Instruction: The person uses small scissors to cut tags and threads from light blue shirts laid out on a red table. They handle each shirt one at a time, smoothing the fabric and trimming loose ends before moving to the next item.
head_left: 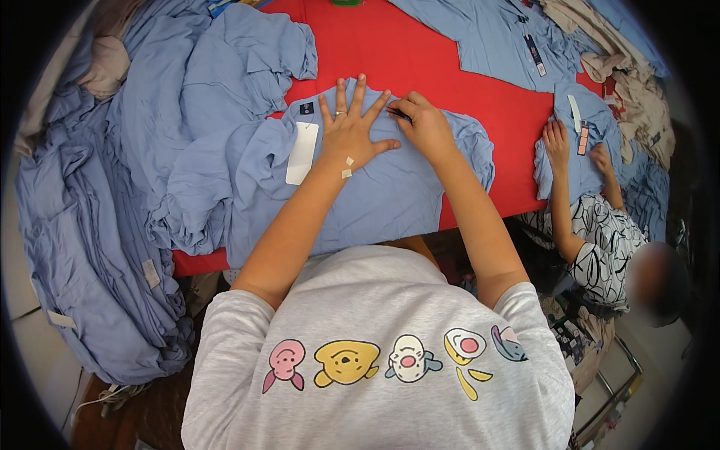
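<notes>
A light blue garment point(375, 202) lies spread before me, with a dark label point(307, 109) near its upper edge and a white hang tag point(302, 154) on its left part. My left hand point(351, 135) presses flat on the cloth, fingers spread wide, a ring on one finger. Two small pale patches stick to that wrist. Close by on the right, my right hand point(424, 124) is closed around a small dark pointed tool point(399, 114), perhaps thread snips. Its tip is at the garment's upper edge, near my left fingertips; the fingers cover most of it.
A red cloth point(375, 45) covers the table. Heaped blue garments point(202, 90) crowd the left side, and more hang down there. Another blue garment point(495, 45) lies at the far right. Beside me on the right, a co-worker's hands point(556, 146) rest at a tagged blue garment point(592, 109).
</notes>
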The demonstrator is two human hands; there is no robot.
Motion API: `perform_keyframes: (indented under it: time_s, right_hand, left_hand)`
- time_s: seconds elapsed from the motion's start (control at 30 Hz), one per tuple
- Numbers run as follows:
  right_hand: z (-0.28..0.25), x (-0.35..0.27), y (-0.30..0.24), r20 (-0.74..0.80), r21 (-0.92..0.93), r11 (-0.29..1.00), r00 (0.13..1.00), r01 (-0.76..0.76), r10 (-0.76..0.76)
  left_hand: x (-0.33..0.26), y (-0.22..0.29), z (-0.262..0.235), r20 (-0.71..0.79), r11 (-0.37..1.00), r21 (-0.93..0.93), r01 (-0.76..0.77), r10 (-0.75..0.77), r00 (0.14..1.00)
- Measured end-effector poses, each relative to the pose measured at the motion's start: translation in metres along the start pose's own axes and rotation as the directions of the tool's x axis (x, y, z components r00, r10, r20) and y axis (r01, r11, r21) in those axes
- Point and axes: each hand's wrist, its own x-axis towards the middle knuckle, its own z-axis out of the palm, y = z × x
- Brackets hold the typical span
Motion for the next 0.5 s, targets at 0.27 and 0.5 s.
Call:
perform_keyframes:
  time_s: [0.27, 0.5]
  right_hand:
    - [0.004, -0.009, 0.008, -0.025, 0.446, 0.87, 0.969, -0.209, 0.245]
    - [-0.02, -0.033, -0.069, 0.155, 0.67, 0.72, 0.983, -0.18, 0.101]
  left_hand:
    - [0.0, -0.002, 0.001, 0.008, 0.999, 0.015, -0.029, 0.029, 1.0]
    - [-0.001, -0.012, 0.019, -0.047, 0.936, 0.347, -0.057, 0.078, 0.996]
